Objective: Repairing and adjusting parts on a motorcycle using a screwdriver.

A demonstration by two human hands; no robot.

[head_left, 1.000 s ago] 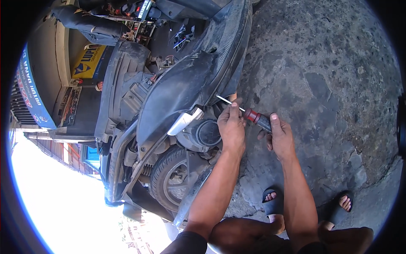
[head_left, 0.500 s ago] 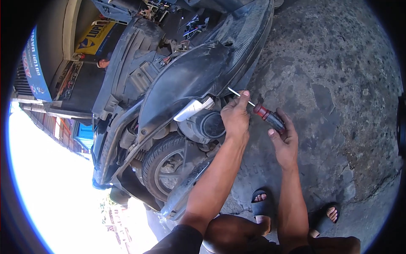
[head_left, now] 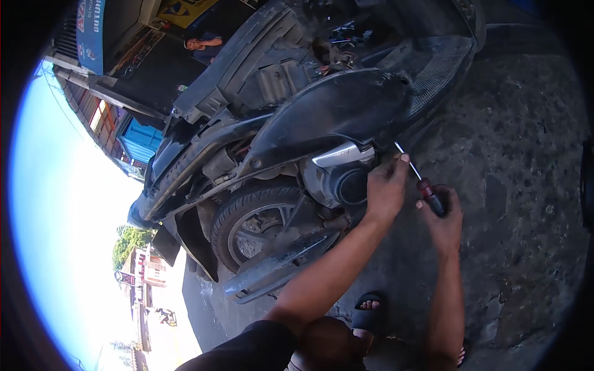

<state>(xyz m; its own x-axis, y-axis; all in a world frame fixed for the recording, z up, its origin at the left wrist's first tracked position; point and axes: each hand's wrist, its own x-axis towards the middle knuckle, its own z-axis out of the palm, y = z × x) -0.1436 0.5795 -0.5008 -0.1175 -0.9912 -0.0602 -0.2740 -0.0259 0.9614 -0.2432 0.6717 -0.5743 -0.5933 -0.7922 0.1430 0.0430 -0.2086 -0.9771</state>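
Against the lower edge of a motor scooter's black side panel (head_left: 346,105), a screwdriver (head_left: 424,185) with a red and dark handle points its tip up and left. My left hand (head_left: 386,188) pinches around its metal shaft close to the tip. The handle sits in my right hand (head_left: 447,224), thumb on one side and fingers on the other. Whether the tip touches a screw is too small to tell. Beside my left hand are a silver trim piece (head_left: 343,154) and a round dark engine cover (head_left: 352,185).
The scooter's wheel (head_left: 247,229) stands left of my left forearm, with a loose-looking grey panel (head_left: 278,269) below it. Rough, dark concrete ground (head_left: 507,198) spreads to the right. Another person (head_left: 203,46) is in the background at upper left. My sandalled foot (head_left: 369,309) is below.
The view has shifted, so the scooter and both hands appear farther right. My right fingers have closed in more around the screwdriver handle. The shaft stays in my left hand.
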